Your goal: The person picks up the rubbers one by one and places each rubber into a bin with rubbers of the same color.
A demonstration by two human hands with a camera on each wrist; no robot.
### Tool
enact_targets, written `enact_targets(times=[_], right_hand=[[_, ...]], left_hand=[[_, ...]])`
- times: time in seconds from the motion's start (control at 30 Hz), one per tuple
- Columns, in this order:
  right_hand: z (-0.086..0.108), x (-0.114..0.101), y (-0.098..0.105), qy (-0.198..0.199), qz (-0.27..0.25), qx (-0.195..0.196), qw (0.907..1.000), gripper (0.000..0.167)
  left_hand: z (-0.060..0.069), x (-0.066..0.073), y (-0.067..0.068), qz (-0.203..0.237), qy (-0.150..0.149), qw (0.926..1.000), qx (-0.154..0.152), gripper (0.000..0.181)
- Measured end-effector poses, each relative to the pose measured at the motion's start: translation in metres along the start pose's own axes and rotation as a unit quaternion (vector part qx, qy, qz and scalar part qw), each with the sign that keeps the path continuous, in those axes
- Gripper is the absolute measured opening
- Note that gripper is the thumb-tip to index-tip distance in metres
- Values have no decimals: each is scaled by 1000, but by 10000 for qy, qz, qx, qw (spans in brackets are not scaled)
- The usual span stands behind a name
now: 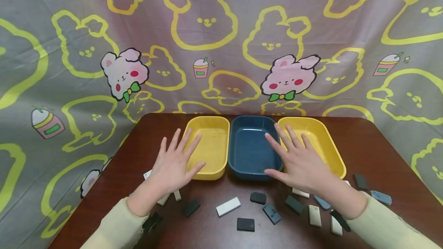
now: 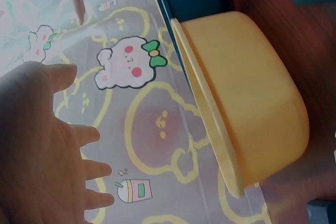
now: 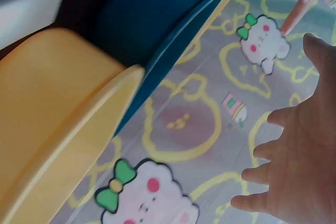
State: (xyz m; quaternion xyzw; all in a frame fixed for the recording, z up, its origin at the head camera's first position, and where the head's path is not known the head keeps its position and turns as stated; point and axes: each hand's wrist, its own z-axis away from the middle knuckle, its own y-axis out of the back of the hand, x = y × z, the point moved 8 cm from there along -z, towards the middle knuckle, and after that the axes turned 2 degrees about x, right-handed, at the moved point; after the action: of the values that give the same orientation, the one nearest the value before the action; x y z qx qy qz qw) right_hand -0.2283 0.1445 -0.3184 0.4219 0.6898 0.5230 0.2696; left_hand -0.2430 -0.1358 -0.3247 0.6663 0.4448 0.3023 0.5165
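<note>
Left hand (image 1: 172, 167) and right hand (image 1: 302, 161) are hovering near tubs (image 1: 254, 175) by the worktop's (image 1: 157, 133) far edge, fingers splayed, holding nothing. Blocks (image 1: 228, 206) are lying scattered nearer; a low-swinging right sleeve (image 1: 384, 222) could be sweeping some off the right edge.

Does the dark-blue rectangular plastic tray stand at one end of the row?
No, the dark-blue tray stands between two yellow rectangular plastic trays.

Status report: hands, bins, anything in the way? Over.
Left hand and right hand spread, holding nothing. Blue bin between two yellow bins. Blocks scattered nearby; arms partly hide some.
</note>
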Motion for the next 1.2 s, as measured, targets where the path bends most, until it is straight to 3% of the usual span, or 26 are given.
enact_targets(times=[0.37, 0.63, 0.77, 0.9, 1.03, 1.2], right_hand=[[-11, -54, -9, 913, -127, 100, 9957, 85], [-6, -105, -22, 1685, -442, 70, 9847, 65], [-6, -122, -34, 1944, -523, 24, 9795, 53], [-11, -132, -50, 1879, -211, -343, 9814, 47], [-15, -137, -68, 1537, 194, -801, 9847, 52], [-18, -144, -87, 1192, 318, -1237, 9846, 57]], left_hand=[[-7, -36, -21, 280, 522, 9977, -328, 76], [-13, -68, -46, 647, 1071, 9904, -586, 72], [-18, -77, -55, 631, 1204, 9881, -715, 69], [-24, -84, -65, 563, 1325, 9857, -875, 66], [-27, -88, -74, 601, 1463, 9819, -1044, 65], [-26, -90, -84, 661, 1531, 9796, -1118, 61]])
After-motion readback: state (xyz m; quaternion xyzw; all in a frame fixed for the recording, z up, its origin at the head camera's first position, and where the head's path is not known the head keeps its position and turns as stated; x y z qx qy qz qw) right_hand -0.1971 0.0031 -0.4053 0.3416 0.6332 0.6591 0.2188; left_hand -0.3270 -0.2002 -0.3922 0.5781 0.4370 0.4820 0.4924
